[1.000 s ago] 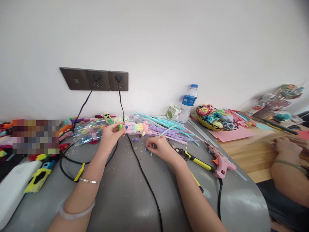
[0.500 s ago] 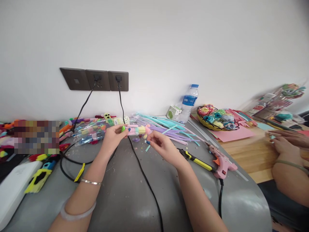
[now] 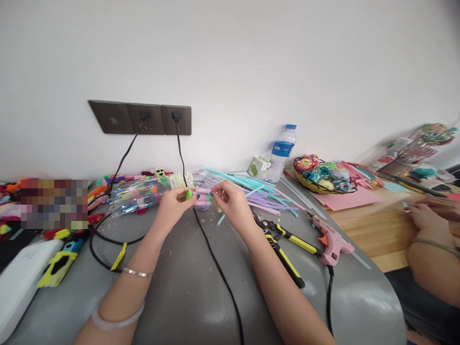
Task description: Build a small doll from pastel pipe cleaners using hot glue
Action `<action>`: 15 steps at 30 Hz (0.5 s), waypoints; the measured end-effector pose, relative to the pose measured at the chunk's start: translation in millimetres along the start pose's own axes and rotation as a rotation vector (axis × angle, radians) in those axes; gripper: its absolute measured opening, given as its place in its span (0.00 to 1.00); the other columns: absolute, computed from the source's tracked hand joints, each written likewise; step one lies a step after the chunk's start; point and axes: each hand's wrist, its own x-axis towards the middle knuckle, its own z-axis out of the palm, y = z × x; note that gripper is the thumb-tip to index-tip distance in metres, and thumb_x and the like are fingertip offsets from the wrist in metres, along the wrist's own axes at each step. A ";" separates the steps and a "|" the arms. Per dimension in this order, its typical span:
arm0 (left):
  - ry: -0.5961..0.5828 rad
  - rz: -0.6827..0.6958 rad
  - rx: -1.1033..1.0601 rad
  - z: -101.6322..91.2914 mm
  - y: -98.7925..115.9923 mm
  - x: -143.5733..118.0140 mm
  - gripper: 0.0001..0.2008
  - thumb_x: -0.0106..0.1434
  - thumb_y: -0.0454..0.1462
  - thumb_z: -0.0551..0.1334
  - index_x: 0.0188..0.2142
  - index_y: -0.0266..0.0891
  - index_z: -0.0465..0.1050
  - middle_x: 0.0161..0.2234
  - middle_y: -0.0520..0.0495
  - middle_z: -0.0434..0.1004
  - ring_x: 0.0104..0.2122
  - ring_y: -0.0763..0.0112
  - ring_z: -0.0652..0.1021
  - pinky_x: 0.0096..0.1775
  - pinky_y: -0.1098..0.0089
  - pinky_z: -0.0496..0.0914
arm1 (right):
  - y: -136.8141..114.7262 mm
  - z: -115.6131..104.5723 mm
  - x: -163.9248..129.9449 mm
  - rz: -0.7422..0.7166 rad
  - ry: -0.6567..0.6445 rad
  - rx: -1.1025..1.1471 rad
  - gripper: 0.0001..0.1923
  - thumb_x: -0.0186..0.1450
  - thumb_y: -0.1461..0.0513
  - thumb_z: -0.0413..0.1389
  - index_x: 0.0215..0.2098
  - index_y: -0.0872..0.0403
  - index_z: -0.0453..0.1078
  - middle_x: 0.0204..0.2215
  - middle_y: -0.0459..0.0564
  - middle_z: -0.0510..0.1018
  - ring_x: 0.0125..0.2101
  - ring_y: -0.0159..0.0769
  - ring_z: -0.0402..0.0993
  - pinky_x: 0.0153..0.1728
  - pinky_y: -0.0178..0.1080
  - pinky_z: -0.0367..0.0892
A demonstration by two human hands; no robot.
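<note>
Between my hands is a small fuzzy pipe-cleaner piece (image 3: 203,197) in pink and mint, with a bright green bit at its left end. My left hand (image 3: 172,208) is closed on that left end, thumb and fingers pinching it. The fingers of my right hand (image 3: 233,207) are pinched on the other end and hide it. Behind my right hand lies a spread of turquoise, lilac and pink pipe cleaners (image 3: 264,203). Black-and-yellow pliers (image 3: 287,261) rest open on the grey table (image 3: 201,297), beside my right forearm.
A pink glue gun (image 3: 334,249) lies right of the pliers. A black cable (image 3: 215,263) crosses the table. Further back stand a water bottle (image 3: 282,151), a small carton (image 3: 258,166) and a flower basket (image 3: 323,177). Another person's hands (image 3: 427,213) work at the right.
My right hand has moved left and closed on the piece's right end, which was uncovered before. More of the pliers now shows beside my right forearm.
</note>
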 end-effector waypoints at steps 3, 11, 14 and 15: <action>-0.002 0.002 0.000 -0.1 0.6 -0.6 0.19 0.49 0.43 0.71 0.40 0.35 0.82 0.26 0.50 0.79 0.30 0.64 0.80 0.35 0.67 0.76 | -0.1 -0.2 -0.9 -0.008 0.003 -0.031 0.05 0.64 0.67 0.52 0.34 0.53 0.70 0.29 0.46 0.70 0.27 0.34 0.64 0.30 0.36 0.58; -0.033 0.020 0.000 0.8 -3.9 0.9 0.19 0.50 0.43 0.71 0.41 0.36 0.82 0.28 0.49 0.80 0.32 0.64 0.80 0.35 0.68 0.76 | 0.6 -1.4 -0.4 -0.020 -0.009 -0.065 0.05 0.65 0.67 0.52 0.35 0.52 0.69 0.30 0.47 0.71 0.27 0.35 0.65 0.30 0.36 0.58; -0.038 0.032 -0.001 0.8 -7.8 2.2 0.19 0.51 0.43 0.71 0.42 0.37 0.82 0.28 0.49 0.80 0.31 0.64 0.80 0.35 0.67 0.76 | 1.3 -2.6 -0.7 -0.028 -0.017 -0.080 0.05 0.65 0.67 0.52 0.35 0.52 0.69 0.30 0.47 0.71 0.28 0.35 0.65 0.30 0.37 0.59; -0.040 0.036 0.004 0.7 -8.7 2.5 0.19 0.51 0.43 0.71 0.42 0.37 0.82 0.28 0.49 0.80 0.31 0.64 0.80 0.35 0.67 0.76 | 1.5 -3.1 -0.8 -0.034 -0.021 -0.084 0.06 0.65 0.67 0.51 0.35 0.52 0.69 0.30 0.47 0.71 0.28 0.35 0.65 0.31 0.37 0.59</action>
